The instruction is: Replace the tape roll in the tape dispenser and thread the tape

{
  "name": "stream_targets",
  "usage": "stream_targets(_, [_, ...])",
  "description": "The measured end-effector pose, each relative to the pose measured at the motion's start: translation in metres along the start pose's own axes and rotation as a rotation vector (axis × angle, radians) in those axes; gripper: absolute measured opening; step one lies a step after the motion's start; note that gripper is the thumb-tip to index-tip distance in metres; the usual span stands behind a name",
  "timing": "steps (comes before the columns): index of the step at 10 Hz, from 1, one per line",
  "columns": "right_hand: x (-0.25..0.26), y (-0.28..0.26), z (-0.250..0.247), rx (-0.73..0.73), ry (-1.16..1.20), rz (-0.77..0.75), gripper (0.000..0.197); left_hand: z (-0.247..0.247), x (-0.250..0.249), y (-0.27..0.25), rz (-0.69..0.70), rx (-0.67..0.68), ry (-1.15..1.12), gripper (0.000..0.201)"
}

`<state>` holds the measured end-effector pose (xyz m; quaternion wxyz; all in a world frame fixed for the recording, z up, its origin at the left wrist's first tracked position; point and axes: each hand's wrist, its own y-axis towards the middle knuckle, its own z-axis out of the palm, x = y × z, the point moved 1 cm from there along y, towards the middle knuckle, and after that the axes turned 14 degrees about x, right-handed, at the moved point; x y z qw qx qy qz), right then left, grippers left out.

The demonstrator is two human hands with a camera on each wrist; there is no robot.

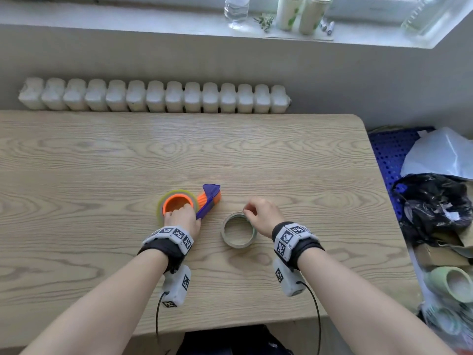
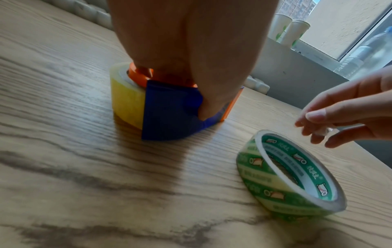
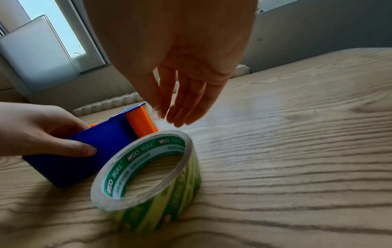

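L grip (image 1: pixel 182 216) clamps tape dispenser (image 1: pixel 204 201); R grip (image 1: pixel 261 213) loose above spare roll (image 1: pixel 239 230), apart.

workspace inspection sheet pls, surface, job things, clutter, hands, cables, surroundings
surface: wood-grain table, bare at the back.
job's things: blue and orange tape dispenser lying on the table with a yellowish roll on its hub; green-printed tape roll flat beside it.
clutter: nothing seen on the table.
grippers: left hand holds the dispenser; right hand above the green-printed roll, fingers loose, holding nothing clear.
cables: black wrist-camera cables hanging.
surroundings: radiator, windowsill with paper cups, bags at right.
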<state>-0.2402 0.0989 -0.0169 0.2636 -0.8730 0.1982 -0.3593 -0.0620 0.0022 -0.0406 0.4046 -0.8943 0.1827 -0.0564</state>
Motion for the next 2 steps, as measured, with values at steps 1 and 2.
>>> stream_targets(1, [0.000, 0.000, 0.000, 0.096, -0.051, 0.017, 0.018, -0.008, 0.002, -0.003, 0.025, 0.010, -0.077, 0.034])
stream_targets(2, [0.004, 0.002, -0.008, 0.154, -0.088, 0.037, 0.018, -0.021, 0.004, -0.006, 0.056, -0.011, -0.115, 0.033])
